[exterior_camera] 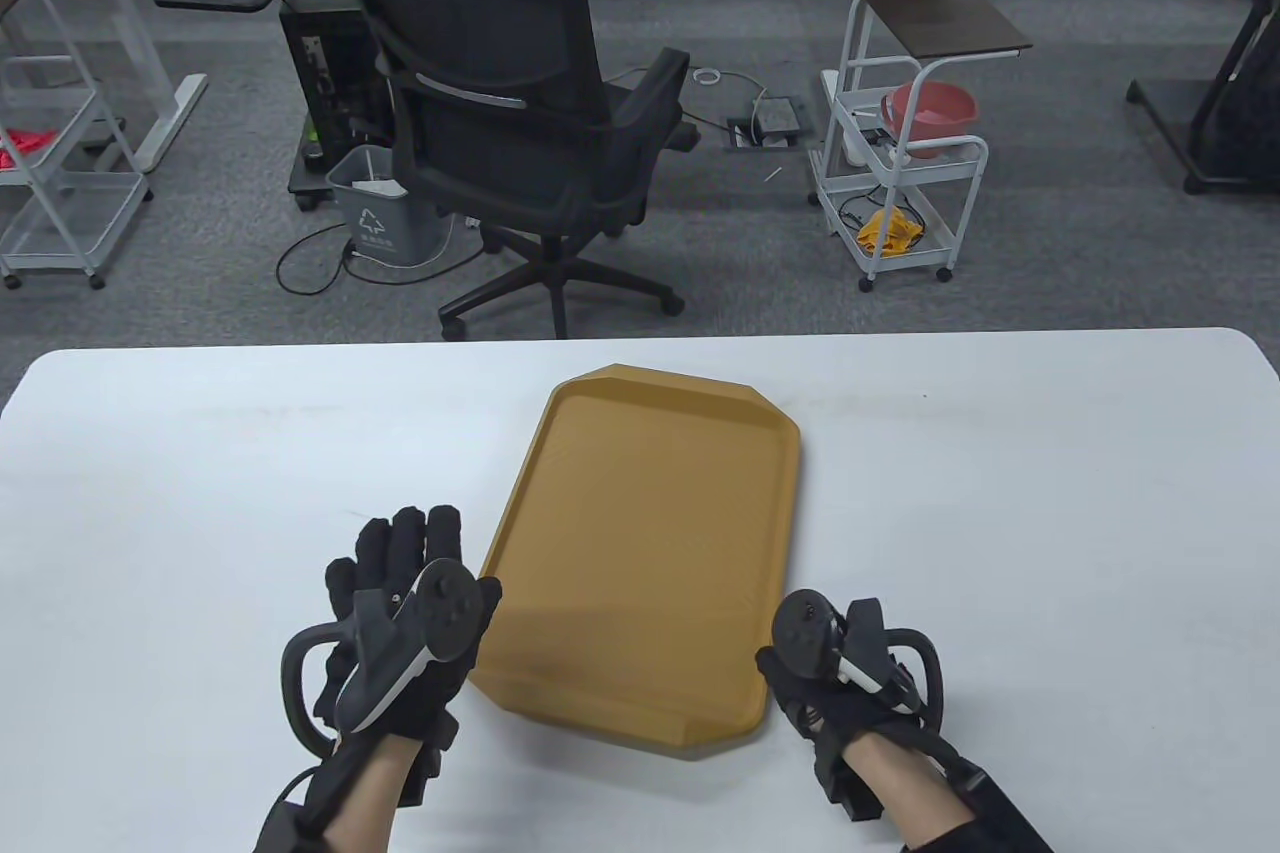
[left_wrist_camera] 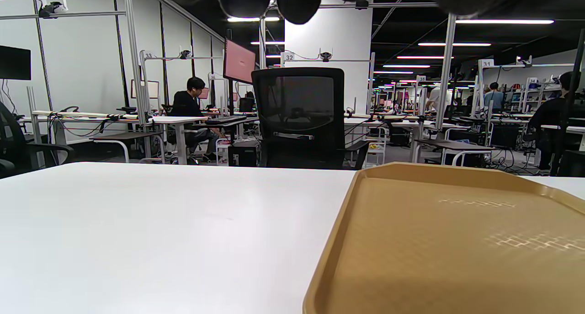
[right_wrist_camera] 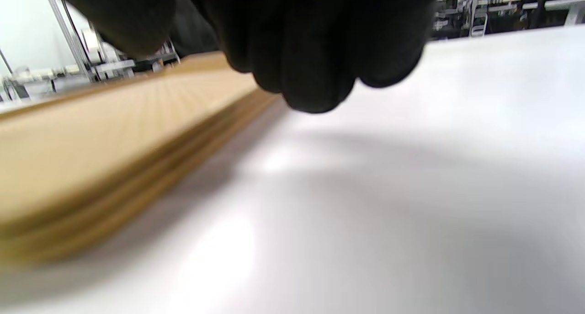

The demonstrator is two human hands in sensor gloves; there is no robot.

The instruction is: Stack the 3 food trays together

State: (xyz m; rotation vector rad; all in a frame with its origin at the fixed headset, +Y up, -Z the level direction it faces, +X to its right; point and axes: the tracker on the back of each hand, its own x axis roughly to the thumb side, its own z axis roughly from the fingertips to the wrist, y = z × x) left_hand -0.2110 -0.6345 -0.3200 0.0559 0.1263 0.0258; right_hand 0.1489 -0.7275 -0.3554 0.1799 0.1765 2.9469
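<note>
A stack of tan food trays [exterior_camera: 650,553] lies on the white table [exterior_camera: 1050,493], lengthwise away from me. The right wrist view shows its layered edges [right_wrist_camera: 91,167], lying flush. My left hand [exterior_camera: 400,583] is just left of the stack's near left edge, fingers stretched forward over the table and holding nothing; its fingertips [left_wrist_camera: 297,3] hang at the top of the left wrist view, with the top tray [left_wrist_camera: 457,241] to the right. My right hand [exterior_camera: 830,683] is at the stack's near right corner. Its fingers [right_wrist_camera: 311,53] are bunched beside the tray edge; contact is unclear.
A black office chair [exterior_camera: 520,113] stands on the floor beyond the table's far edge. A white cart [exterior_camera: 900,173] with a red basin stands further right. Bare table surface lies on both sides of the stack.
</note>
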